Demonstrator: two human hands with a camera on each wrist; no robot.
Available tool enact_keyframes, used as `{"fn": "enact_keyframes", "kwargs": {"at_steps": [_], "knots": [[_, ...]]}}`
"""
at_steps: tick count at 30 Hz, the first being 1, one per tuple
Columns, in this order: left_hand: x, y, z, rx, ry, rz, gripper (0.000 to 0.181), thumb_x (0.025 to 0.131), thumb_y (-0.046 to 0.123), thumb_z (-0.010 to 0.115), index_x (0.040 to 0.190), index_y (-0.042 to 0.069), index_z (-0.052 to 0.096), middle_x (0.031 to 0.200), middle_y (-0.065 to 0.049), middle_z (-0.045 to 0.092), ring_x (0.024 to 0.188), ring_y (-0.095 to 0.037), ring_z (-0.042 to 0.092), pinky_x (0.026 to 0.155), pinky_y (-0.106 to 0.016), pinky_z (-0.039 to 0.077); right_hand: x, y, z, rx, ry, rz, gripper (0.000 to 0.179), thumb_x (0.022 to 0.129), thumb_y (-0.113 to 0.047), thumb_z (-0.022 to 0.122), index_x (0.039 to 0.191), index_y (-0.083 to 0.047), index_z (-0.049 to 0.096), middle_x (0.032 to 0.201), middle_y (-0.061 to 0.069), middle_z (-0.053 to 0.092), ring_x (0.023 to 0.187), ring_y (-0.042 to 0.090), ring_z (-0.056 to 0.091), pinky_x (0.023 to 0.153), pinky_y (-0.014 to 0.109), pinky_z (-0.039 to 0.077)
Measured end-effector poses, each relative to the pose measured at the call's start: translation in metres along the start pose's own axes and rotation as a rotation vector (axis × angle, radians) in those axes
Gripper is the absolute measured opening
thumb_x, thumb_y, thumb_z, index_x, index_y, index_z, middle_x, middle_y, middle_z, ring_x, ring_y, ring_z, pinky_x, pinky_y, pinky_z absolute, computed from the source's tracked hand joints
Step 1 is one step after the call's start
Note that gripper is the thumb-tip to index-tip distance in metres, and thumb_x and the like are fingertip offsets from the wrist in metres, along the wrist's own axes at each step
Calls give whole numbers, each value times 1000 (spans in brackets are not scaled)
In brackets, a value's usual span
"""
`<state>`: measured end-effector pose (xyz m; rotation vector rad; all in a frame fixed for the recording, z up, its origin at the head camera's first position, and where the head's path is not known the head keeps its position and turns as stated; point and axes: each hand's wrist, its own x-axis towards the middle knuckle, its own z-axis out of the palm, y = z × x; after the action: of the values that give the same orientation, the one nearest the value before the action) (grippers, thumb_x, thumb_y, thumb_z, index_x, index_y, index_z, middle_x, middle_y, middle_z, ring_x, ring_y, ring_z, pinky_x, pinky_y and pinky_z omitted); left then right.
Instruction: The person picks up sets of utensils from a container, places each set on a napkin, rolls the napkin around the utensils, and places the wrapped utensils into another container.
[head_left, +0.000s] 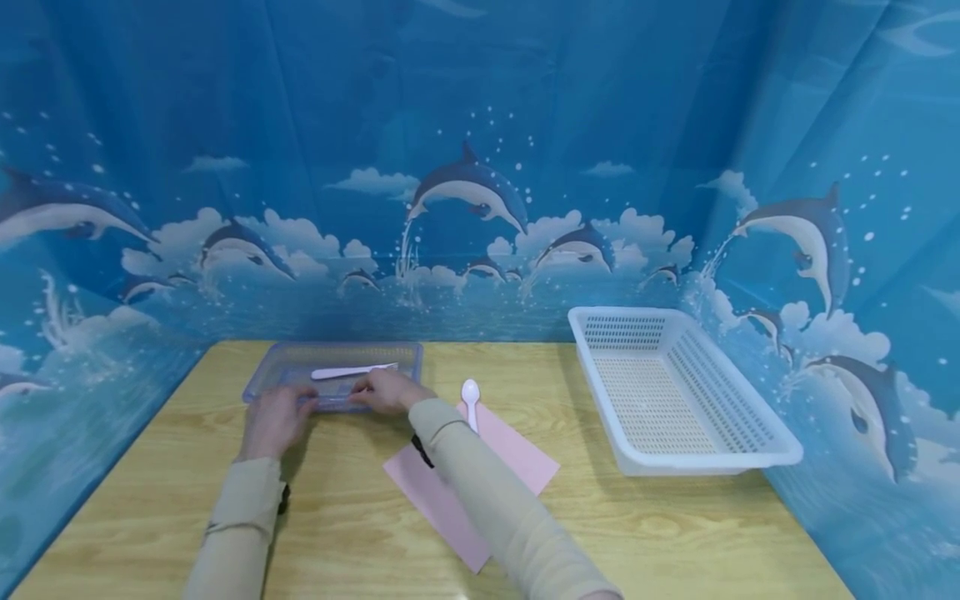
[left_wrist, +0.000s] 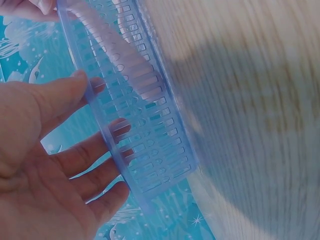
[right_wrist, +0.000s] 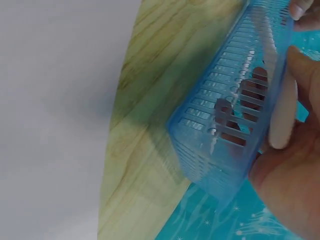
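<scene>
Head view: left grip (head_left: 274, 418) and right grip (head_left: 390, 391) pinch the blue basket (head_left: 333, 405) at its near rim.

Passable between spoon (head_left: 471, 391) and white basket (head_left: 708, 461)
Blocked at the near edge of the blue basket (head_left: 292, 367) by left hand (head_left: 276, 421) and right hand (head_left: 392, 392), over pink paper (head_left: 525, 458) by the slanting right sleeve (head_left: 502, 500).

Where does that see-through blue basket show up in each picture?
Head: the blue basket sits left of centre, towards the far side.
Left wrist: middle, running diagonally down from the top edge.
Right wrist: right of centre, reaching the top edge.
Shared landmark: the wood-grained table.
</scene>
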<state>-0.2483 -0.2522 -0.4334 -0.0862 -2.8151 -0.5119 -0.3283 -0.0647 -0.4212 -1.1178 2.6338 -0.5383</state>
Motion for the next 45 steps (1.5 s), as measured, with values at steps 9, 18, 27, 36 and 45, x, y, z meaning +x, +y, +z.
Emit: {"fn": "enact_keyframes", "kwargs": {"at_steps": [9, 18, 27, 36, 45], "knots": [[0, -2, -3, -25, 30, 38, 19, 93, 11, 63, 107, 1, 72, 104, -27, 69, 92, -49, 63, 76, -61, 50, -4, 2, -10, 122, 85, 26, 28, 102, -23, 53, 122, -12, 69, 121, 1, 70, 110, 12, 64, 90, 20, 52], [-1, -2, -2, -19, 17, 37, 20, 93, 11, 63, 108, 1, 72, 104, -26, 70, 92, -48, 63, 77, -60, 51, -9, 9, -10, 222, 229, 98, 19, 97, -24, 62, 105, -12, 75, 99, 0, 73, 85, 10, 64, 72, 21, 53], [-2, 0, -2, -15, 22, 35, 20, 93, 11, 63, 108, 2, 73, 104, -26, 70, 93, -48, 64, 78, -59, 51, -13, 17, -11, 564, 510, 195, 14, 87, -21, 75, 97, -12, 74, 83, 8, 72, 75, 28, 70, 58, 34, 57], [-2, 2, -2, -3, 18, 13, 22, 92, 12, 65, 110, 1, 71, 106, -26, 69, 94, -48, 63, 78, -59, 51, -18, 26, -18, 870, 622, 187, 8, 88, -18, 74, 89, -10, 72, 79, 9, 70, 84, 42, 69, 75, 56, 58], [-1, 8, 0, -17, 45, 37, 25, 93, 13, 65, 112, -2, 69, 106, -27, 69, 94, -48, 63, 80, -61, 51, -23, 34, -23, 960, 703, 175, 11, 89, -19, 73, 91, -8, 73, 78, 7, 69, 72, 32, 70, 71, 47, 61]]}}
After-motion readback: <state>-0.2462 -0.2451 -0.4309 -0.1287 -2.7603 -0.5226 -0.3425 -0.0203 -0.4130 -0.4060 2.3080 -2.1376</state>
